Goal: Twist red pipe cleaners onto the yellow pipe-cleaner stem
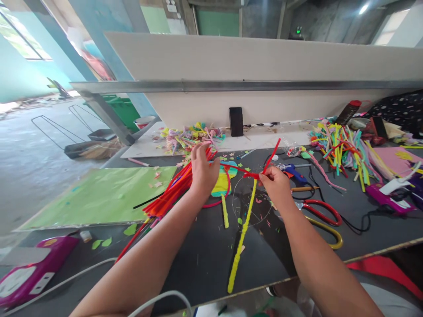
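A red pipe cleaner stretches between my two hands. My left hand is at one end with curled fingers, above a thick bundle of red and orange pipe cleaners. Thumb and fingers of my right hand pinch the other part, where a red end sticks up. Just below that pinch is the top of a long yellow fuzzy stem, which slants toward the table's front edge. Between the hands lies a yellow and blue fuzzy piece, with a short yellow stem below it.
Scissors with red handles and a blue glue gun lie right of my right hand. A phone leans at the back. Coloured pipe cleaner piles stand right. A green sheet and a purple power strip lie left.
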`<state>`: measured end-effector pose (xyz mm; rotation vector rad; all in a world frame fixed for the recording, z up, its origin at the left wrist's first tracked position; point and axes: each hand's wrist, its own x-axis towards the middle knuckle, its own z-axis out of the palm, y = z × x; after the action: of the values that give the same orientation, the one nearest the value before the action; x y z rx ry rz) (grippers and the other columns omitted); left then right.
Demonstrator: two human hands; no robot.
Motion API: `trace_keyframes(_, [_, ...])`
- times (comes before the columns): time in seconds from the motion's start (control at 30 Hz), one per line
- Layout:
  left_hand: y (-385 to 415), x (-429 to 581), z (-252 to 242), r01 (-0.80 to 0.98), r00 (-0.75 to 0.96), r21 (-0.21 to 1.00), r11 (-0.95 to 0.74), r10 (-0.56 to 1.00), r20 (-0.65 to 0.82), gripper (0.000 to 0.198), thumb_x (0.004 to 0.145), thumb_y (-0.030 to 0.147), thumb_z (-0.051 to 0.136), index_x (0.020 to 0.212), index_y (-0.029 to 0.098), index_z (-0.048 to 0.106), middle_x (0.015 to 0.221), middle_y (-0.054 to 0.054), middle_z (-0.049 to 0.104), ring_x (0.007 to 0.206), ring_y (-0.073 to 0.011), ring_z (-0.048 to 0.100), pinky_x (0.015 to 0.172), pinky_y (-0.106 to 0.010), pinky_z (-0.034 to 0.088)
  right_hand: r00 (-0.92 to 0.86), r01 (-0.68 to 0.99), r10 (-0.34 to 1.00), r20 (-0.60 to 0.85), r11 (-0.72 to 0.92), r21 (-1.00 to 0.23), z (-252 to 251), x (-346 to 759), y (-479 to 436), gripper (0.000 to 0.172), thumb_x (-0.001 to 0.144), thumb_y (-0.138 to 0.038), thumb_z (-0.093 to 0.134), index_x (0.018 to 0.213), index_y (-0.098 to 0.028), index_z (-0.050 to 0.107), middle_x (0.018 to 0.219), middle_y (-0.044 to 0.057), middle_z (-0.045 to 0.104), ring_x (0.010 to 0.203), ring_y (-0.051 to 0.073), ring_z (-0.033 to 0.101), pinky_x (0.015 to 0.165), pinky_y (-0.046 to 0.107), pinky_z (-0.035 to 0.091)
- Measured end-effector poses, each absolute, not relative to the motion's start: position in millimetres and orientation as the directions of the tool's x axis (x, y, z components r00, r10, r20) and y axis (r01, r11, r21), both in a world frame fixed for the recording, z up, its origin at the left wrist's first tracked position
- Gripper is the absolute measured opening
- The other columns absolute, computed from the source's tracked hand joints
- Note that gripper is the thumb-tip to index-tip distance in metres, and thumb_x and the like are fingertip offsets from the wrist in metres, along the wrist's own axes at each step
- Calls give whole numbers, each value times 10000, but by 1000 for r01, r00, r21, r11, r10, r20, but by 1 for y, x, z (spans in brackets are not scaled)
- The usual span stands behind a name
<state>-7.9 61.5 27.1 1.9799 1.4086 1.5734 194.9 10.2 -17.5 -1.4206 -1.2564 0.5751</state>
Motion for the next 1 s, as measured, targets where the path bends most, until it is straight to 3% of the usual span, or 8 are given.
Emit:
trace_keyframes(0.07, [44,2,39,699,143,436,-566,709,691,333,800,234,537,1131,208,554,1290,-113,466,1246,-275,390,1055,-474,259,305,420,897,321,176,-890,-20,193,10,164,743,-356,575,657,-229,521,587,-8,627,564,183,612,578,302,455])
trace_keyframes(0.13, [28,15,41,731,365,262,-630,685,631,278,837,236,484,1089,228,601,1269,-86,508,1243,-272,397,1062,-478,211,274,427,902,332,195,-883,-21,191,9,149,748,-346,571,670,-227,528,599,-6,632,566,179,609,571,297,453])
trace_keyframes(0.23, [21,27,28,708,523,198,-678,692,498,292,872,215,407,1059,210,631,1120,-88,619,1091,-238,530,1049,-467,204,222,422,917,332,217,-880,-17,189,6,112,753,-317,569,698,-221,548,608,-2,641,577,176,613,577,292,450])
trace_keyframes(0.47, [41,19,18,596,570,484,-641,762,307,265,841,310,476,965,223,693,915,-55,694,855,-189,602,763,-268,405,201,400,932,303,204,-893,-10,186,3,111,749,-313,581,711,-211,561,601,2,639,585,178,612,578,290,449])
trace_keyframes(0.6, [41,19,23,531,551,673,-515,813,187,201,754,358,582,778,198,702,658,12,627,616,-123,521,569,-210,350,165,343,944,286,217,-914,-10,182,1,104,737,-311,601,727,-213,567,614,-2,637,587,176,602,572,289,451])
trace_keyframes(0.7, [41,19,24,500,522,761,-414,845,116,231,727,372,597,685,156,669,568,29,537,540,-94,434,502,-203,292,119,189,960,252,228,-955,-8,179,-2,124,748,-329,605,736,-214,561,620,-6,633,602,174,608,595,292,465])
trace_keyframes(0.8, [40,17,28,488,520,783,-385,849,94,269,742,388,578,651,142,637,535,39,460,515,-81,376,481,-205,252,111,23,961,255,254,-967,-8,178,-1,176,792,-386,558,744,-217,555,642,-10,631,608,168,606,642,307,483])
trace_keyframes(1.0, [37,18,34,488,601,672,-557,773,204,243,799,301,510,637,152,613,552,35,436,559,-86,385,526,-210,262,175,-173,957,232,262,-950,-19,179,6,194,786,-389,574,714,-211,549,652,-18,590,598,159,593,610,301,488])
